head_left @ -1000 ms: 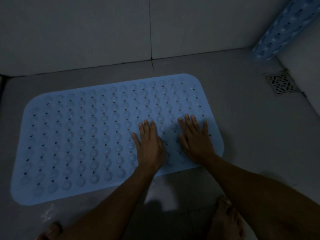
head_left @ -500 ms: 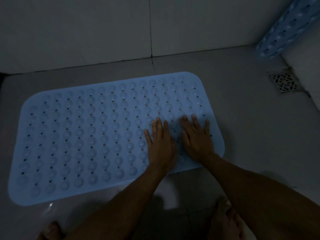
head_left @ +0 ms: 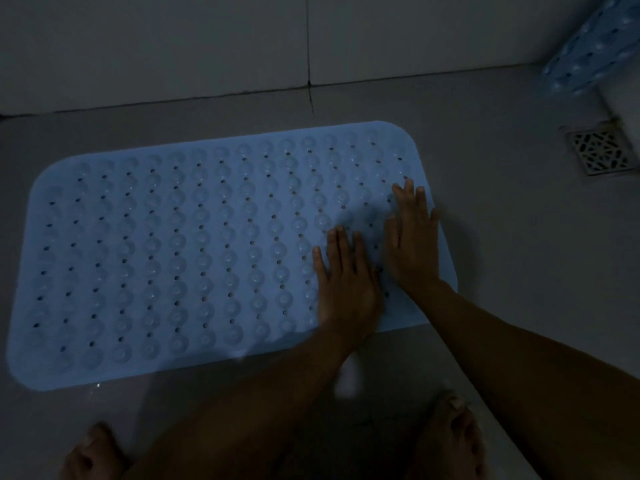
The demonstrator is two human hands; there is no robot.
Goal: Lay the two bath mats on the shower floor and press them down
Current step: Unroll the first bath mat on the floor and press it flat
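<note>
Head view: one blue mat (head_left: 194, 258) lies flat on the shower floor (head_left: 502, 271). Left hand (head_left: 346, 289) and right hand (head_left: 414, 244), fingers straight, press its drain-side end. Second mat (head_left: 588, 46) beyond the drain (head_left: 601, 152) remains unlaid.

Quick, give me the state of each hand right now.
Left hand: open, fingers straight, flat on the pale blue studded rubber bath mat.
Right hand: open, flat on the same mat.
</note>
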